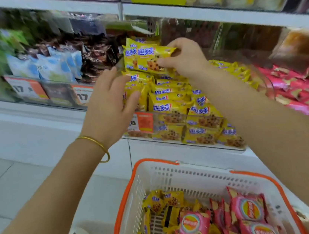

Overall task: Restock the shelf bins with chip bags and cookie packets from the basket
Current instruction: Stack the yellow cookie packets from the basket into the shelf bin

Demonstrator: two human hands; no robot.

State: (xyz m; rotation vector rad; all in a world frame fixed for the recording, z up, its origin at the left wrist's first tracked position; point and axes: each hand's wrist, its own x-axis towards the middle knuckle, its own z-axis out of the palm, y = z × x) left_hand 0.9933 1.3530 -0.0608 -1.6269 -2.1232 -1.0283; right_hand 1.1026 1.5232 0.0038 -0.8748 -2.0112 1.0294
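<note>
- The right hand [185, 58] pinches the held cookie packets [148, 57] by their right end, thumb below and fingers [172, 44] curled over the top. The packets stick out to the left of the fingertips, above the pile.
- The left hand [107, 107] is flat. Its fingers [126, 99] are straight and loosely spread, and the tips touch the pile's left side.
- Risk: the pinch holds only 1 end, so the far packet may slip free and fall past the bin [171, 118] toward the basket [155, 161] or the floor.
- Risk: the stacked cookie packets [176, 96] just below the right fingertips are heaped above the bin's clear front. Dropping more on top could send some sliding over it.
- Risk: a sideways push from the left fingers could topple the leaning packets beside them.
- Risk: the pink chip bags on the shelf [298, 87] lie to the right of the right wrist, so a yellow packet could stray into that heap.
- Count: 2 hands, and at least 2 packets in the pinch, though blur hides any more.
- Count: the yellow packets in the bin are too many and too overlapped to number.
- Count: 1 basket sits below both forearms. It holds at least 4 pink chip bags in the basket [246, 206] and a jumble of loose cookie packets [160, 201] that I cannot count.
- Count: 1 bracelet [96, 143] on the left wrist.
</note>
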